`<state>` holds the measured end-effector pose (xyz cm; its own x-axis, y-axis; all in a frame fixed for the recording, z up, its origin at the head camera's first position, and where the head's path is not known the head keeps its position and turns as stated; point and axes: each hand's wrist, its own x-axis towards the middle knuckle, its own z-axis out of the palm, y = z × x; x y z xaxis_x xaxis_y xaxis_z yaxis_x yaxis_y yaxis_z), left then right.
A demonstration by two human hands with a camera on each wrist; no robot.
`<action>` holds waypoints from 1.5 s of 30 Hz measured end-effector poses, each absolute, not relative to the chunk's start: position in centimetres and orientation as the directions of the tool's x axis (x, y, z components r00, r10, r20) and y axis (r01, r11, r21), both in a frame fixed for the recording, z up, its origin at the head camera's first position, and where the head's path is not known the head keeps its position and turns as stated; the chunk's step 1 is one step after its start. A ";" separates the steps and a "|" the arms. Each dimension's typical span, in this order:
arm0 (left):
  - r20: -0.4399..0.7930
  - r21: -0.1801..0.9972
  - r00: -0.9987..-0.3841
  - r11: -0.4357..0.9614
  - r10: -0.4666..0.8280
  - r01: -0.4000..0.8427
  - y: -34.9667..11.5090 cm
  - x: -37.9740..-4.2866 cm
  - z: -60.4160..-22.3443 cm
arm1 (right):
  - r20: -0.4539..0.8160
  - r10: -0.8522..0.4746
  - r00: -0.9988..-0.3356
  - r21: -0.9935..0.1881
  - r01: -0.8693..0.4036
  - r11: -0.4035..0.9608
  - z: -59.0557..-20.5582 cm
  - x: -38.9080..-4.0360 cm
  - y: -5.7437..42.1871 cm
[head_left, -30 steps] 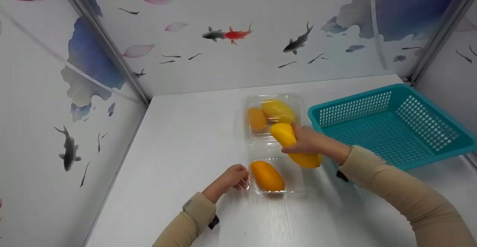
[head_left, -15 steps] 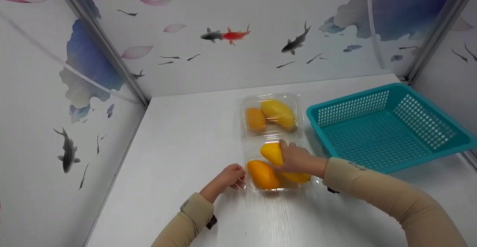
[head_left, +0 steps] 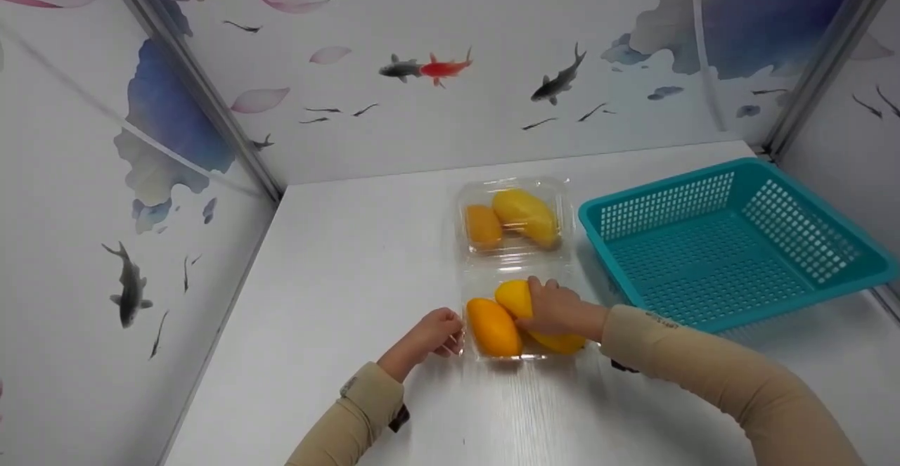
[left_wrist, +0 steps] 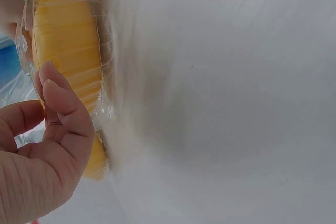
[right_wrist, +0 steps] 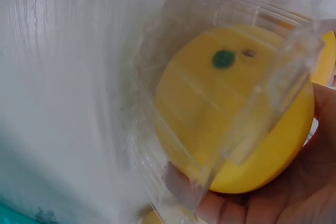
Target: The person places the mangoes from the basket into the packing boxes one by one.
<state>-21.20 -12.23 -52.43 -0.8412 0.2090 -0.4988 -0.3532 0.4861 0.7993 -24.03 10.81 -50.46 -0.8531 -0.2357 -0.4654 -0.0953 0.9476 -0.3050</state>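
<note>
A clear plastic container (head_left: 479,287) lies on the white table, with an orange-yellow mango (head_left: 494,328) in its left half. Beside that fruit, my right hand (head_left: 560,308) grips a yellow mango (head_left: 515,297) low inside the container. The right wrist view shows fingers curled under this mango, and a green spot on its end seen through the plastic wall. My left hand (head_left: 431,333) pinches the container's left rim between thumb and fingers, as the left wrist view (left_wrist: 52,145) also shows. The palm side of the right hand is hidden in the head view.
Directly behind, two more mangoes (head_left: 524,216) lie under clear plastic. To the right stands a teal perforated basket (head_left: 717,241), its near-left side close to my right forearm. Patterned wall panels (head_left: 436,128) bound the table at the back and sides.
My right hand has brought the yellow mango down from over the back fruit into the front container beside the other mango. That mango has shifted slightly left. The left hand stays at the rim.
</note>
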 end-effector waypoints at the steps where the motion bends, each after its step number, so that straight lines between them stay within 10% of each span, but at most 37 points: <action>1: -0.501 0.797 -0.841 0.489 0.206 -0.355 -12.2 -21.2 -52.4 | -0.471 -0.230 -0.852 -0.307 -0.086 0.948 -50.5 -24.0 10.8; 13: -0.505 0.793 -0.840 0.492 0.201 -0.359 -12.2 -21.2 -52.3 | -0.404 -0.260 -0.877 -0.356 -0.111 0.928 -48.4 -25.5 11.3; 23: -0.496 0.810 -0.842 0.463 0.212 -0.360 -12.3 -21.2 -52.4 | 0.210 -0.004 -0.978 -0.666 -0.146 0.732 -43.3 -32.0 14.3; 32: -0.498 0.824 -0.835 0.429 0.235 -0.371 -12.3 -21.3 -52.7 | -0.001 0.006 -1.000 -0.913 0.003 0.407 -44.5 -33.7 16.6; 45: -0.509 0.821 -0.833 0.412 0.218 -0.394 -12.3 -21.3 -52.4 | -0.154 0.068 -0.986 -0.977 0.163 0.141 -43.7 -33.6 17.0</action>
<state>-21.27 -12.35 -52.40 -0.8328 0.2176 -0.5090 -0.3944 0.4119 0.8215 -33.55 17.00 -43.70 -0.9857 0.0683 -0.1543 0.1626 0.1406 -0.9766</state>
